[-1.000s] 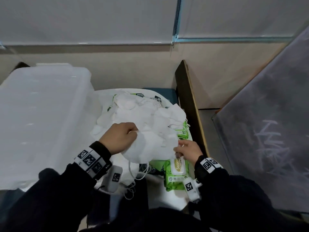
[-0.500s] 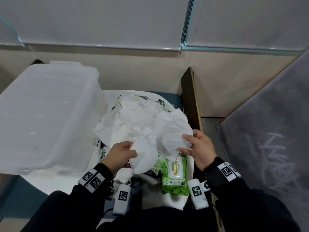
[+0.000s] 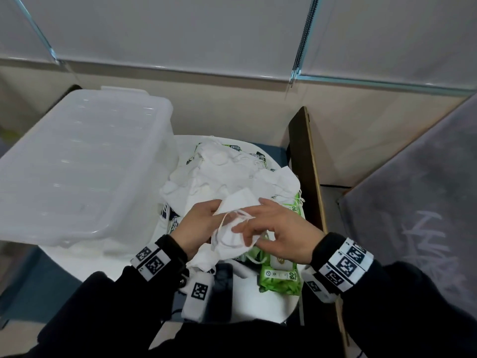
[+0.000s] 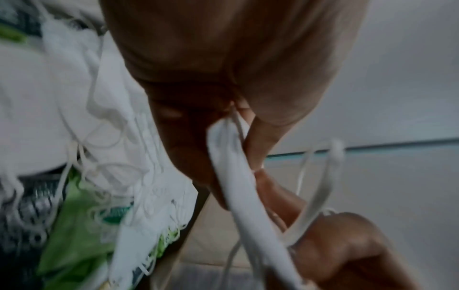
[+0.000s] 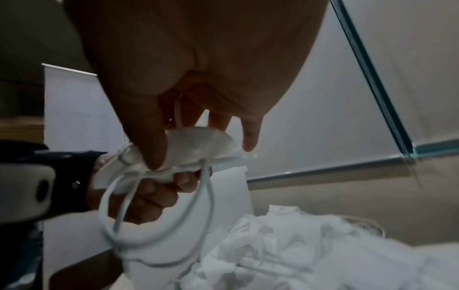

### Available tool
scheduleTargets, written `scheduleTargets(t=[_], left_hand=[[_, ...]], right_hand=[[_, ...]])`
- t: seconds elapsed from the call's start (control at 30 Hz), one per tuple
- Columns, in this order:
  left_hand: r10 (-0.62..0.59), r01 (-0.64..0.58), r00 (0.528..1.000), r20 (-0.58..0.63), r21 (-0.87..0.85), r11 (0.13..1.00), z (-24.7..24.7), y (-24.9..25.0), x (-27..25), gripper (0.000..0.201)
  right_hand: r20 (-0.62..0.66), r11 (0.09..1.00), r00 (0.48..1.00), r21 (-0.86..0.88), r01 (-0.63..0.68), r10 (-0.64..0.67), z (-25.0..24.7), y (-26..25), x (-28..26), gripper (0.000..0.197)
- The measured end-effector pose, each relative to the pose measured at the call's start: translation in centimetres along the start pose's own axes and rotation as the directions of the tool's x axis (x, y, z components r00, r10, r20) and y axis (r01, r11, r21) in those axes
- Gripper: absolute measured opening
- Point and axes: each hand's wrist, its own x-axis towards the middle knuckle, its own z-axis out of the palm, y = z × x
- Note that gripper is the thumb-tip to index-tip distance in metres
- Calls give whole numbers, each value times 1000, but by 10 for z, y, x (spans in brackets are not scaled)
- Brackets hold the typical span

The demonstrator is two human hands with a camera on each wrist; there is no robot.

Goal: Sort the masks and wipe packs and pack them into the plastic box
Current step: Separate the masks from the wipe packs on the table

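Note:
Low over the table's front, my left hand (image 3: 206,219) grips a small stack of white masks (image 3: 229,235). My right hand (image 3: 258,227) pinches the top mask of that stack, an ear loop running between its fingers. In the right wrist view the thumb presses on the mask (image 5: 196,145) while the left hand (image 5: 149,198) holds it from below. The left wrist view shows fingers pinching the mask edge (image 4: 238,172). Behind the hands is a loose pile of masks (image 3: 227,174). Green wipe packs (image 3: 281,276) lie under and beside it. The translucent plastic box (image 3: 85,161) stands at the left.
Everything lies on a small round white table (image 3: 268,308). A wooden board (image 3: 307,161) stands on edge along its right side. Beyond that leans a grey panel (image 3: 413,208). A beige wall closes the back.
The hands were apart, the left holding one mask and the right taking another from the pile. The right hand has since brought its mask onto the one in the left.

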Motion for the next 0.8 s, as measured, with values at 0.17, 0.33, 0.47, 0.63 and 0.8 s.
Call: scheduleTargets(t=[0.17,0.33,0.47,0.63,0.8], left_hand=[[86,-86,987,-134,12,996,-38,3,-10,13],[204,-194,970,-135,83,978,-89,4,-31,7],[245,-246,969,32,226,943,-97,3,-53,26],[287,-298,955,82,224,928,-114,-13,-64,26],[220,-224,974,54,381,897,-148,-44,-68,14]], right_hand=[[-149,874,973,479,-83,174,13,-25,-8,12],[-269,712,832,673,-198,486,37,-29,8,18],[-278,688,782,682,-249,559,68,-37,36,61],[47,570,848,721,-395,528,106,-50,60,43],[114,378,737,800,-466,667,135,-46,46,19]])
